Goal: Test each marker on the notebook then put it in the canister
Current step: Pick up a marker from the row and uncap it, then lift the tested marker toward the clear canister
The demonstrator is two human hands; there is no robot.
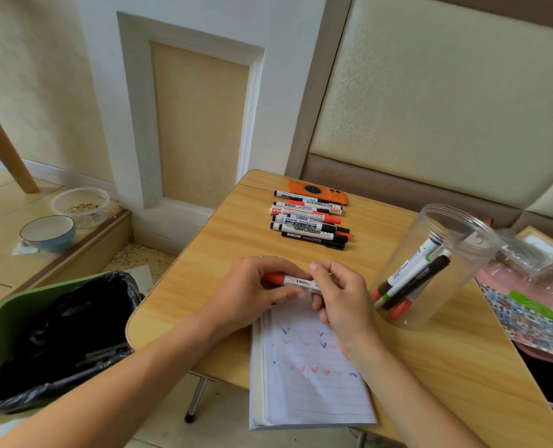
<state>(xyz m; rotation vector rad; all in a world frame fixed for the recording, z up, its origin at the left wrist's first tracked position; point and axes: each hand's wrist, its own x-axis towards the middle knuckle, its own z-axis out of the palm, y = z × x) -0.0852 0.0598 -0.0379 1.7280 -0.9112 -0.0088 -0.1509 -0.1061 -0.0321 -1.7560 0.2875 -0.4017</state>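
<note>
Hands, left (252,292) and right (339,295), grip a marker (296,281) (red-capped) between them above the notebook (310,376).

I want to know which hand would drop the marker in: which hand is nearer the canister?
Right. The right hand grips the marker just left of the canister; the left hand holds the cap end, farther left.

Notebook (310,367) at table (223,240) front edge, both hands (252,292) over its top. Marker row (310,221) behind, phone (317,190) behind that. Canister (430,270) right, bin (52,334) left of table.
</note>
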